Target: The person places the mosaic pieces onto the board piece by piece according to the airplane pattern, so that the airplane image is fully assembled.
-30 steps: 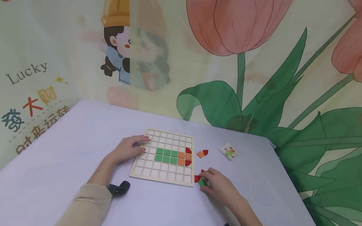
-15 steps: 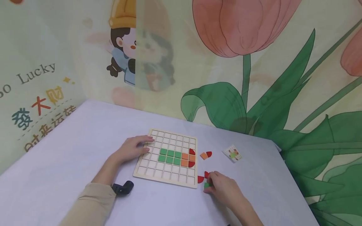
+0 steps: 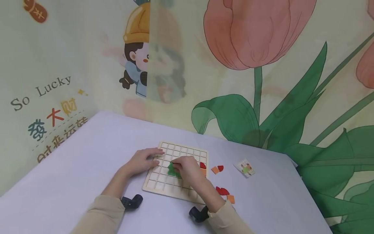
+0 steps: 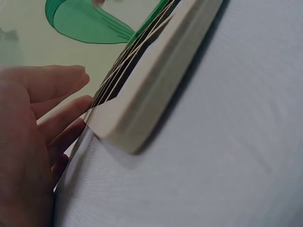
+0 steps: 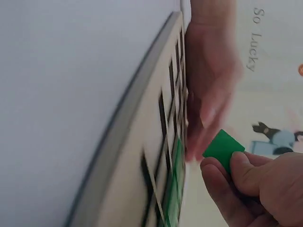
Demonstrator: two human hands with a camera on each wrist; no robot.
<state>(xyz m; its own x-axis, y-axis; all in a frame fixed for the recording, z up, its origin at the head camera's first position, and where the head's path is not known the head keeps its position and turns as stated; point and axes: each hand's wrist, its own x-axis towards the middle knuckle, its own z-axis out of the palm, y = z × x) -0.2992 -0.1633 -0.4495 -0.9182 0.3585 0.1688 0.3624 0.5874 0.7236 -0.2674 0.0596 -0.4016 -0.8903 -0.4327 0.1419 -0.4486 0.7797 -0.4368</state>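
Observation:
A pale wooden grid board [image 3: 159, 185] lies on the white table. My left hand [image 3: 142, 161] rests at its left edge, fingers extended; the left wrist view shows them along the board's corner. Over the board's middle, my right hand [image 3: 190, 170] pinches a green square tile [image 5: 224, 147] between thumb and fingers. In the right wrist view that tile is held tilted, apart from the board. Green tiles [image 3: 173, 173] sit in the grid beneath the hand. A red quarter-round tile [image 3: 203, 165] and an orange tile [image 3: 203, 172] show at the right side; the right hand and forearm hide other cells.
Right of the board lie a loose orange square [image 3: 215, 169] and a red piece [image 3: 220, 168]. Nearer me are red pieces [image 3: 223, 191] and another orange square [image 3: 230, 199]. A small pattern card [image 3: 245, 168] lies farther right. A printed curtain [image 3: 175, 123] hangs behind the table.
My right hand has picked up the green tile from the table right of the board and carried it left over the grid. The left hand stays at the board's edge.

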